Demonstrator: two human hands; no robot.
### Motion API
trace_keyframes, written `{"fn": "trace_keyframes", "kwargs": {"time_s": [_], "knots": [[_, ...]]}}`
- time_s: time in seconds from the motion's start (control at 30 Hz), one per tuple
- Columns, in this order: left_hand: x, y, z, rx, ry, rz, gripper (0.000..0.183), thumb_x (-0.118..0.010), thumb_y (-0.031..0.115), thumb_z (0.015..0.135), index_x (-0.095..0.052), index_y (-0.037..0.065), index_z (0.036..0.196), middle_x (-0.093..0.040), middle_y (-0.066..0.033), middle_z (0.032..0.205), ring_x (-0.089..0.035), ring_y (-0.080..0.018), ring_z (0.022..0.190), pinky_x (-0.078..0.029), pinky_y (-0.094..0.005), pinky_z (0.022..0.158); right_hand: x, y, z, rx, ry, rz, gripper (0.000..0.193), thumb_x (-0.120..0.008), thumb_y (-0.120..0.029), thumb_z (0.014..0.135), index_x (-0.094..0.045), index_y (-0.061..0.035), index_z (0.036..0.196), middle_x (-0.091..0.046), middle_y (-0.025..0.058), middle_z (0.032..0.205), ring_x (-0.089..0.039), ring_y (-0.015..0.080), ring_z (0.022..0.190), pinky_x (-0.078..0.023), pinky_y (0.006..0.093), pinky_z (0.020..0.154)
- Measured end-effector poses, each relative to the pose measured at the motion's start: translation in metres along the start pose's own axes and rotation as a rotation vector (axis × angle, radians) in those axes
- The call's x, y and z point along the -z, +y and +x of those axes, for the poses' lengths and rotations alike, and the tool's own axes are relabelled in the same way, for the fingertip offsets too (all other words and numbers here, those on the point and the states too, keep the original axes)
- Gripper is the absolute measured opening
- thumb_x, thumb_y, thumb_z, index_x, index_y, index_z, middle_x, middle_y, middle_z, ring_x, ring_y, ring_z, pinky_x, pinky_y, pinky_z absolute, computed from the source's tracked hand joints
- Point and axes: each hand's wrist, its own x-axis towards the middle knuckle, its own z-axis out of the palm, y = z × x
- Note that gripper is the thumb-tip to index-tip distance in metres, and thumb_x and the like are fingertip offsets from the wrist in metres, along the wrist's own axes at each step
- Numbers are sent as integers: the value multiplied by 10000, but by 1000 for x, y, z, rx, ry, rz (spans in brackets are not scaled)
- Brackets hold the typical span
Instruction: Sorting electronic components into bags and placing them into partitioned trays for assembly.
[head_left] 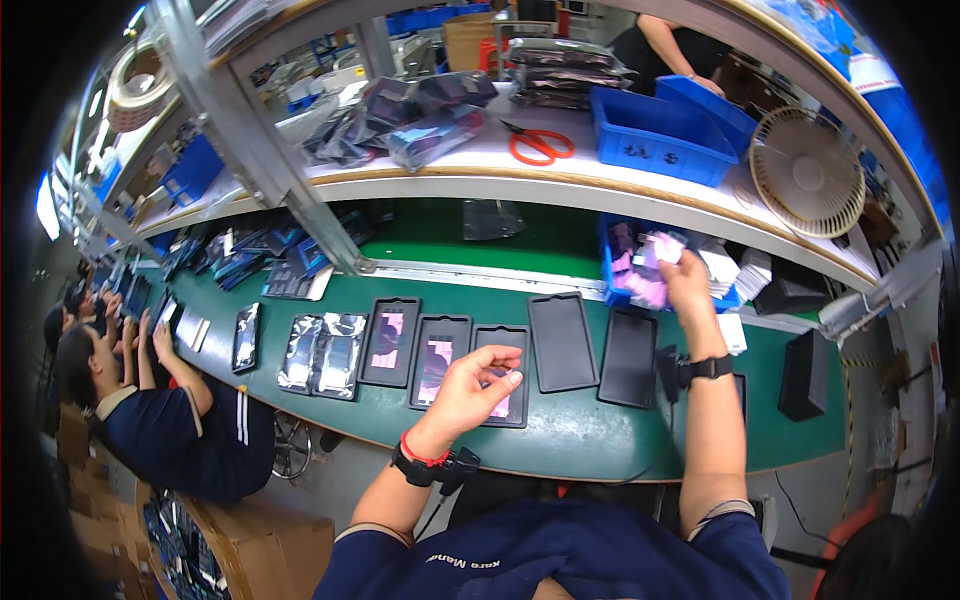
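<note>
My left hand (470, 388) hovers over a black tray (514, 415) with pink pieces in it. Its fingers are loosely curled, a gap shows between thumb and fingertips, and nothing visible is held. At the right, my right hand (688, 285) pinches a pink and white thin piece (662, 250) above a blue bin (607, 262) of similar pieces. To the left, two more black trays, one (391, 372) and another (418, 398), hold pink pieces. Bare black trays, one (562, 345) and a second (628, 360), lie between my hands.
Silvery wrapped packs (338, 358) lie left on the green table (600, 445). Overhead, a shelf carries red scissors (541, 145), a blue box (660, 135), bagged items (430, 115) and a fan (808, 172). A black stand (803, 375) is far right; a co-worker (165, 430) sits left.
</note>
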Motion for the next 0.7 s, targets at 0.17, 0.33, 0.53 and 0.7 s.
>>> {"fn": "trace_keyframes", "kwargs": {"time_s": [0.17,0.33,0.53,0.7], "knots": [[59,23,35,101,-31,323,280,-677,149,803,-632,-19,1021,-670,-88,897,-620,-131,812,-491,-258,676,-10,-6,30,76,240,-759,321,-693,-165,744,-601,62,950,-619,293,857,-616,416,838,-491,440,754],[96,32,94,50,-30,808,316,-703,175,751,-641,-31,982,-666,-134,905,-633,-223,862,-488,-319,785,-34,-25,4,141,298,-925,295,-702,-186,748,-598,26,925,-616,221,879,-587,392,898,-478,466,776],[77,-34,206,-158,-103,1117,409,-688,193,720,-615,-16,1064,-616,-227,1063,-582,-371,1010,-462,-405,879,-34,-59,-40,392,66,-826,253,-709,-189,718,-620,-7,868,-603,185,862,-579,362,827,-475,441,725],[67,-54,217,-158,-49,1053,418,-656,169,727,-587,-5,1101,-601,-234,1066,-569,-383,1004,-465,-425,884,-8,-59,-93,324,-24,-749,204,-698,-160,724,-635,-24,862,-628,147,782,-593,330,791,-479,421,706]]}}
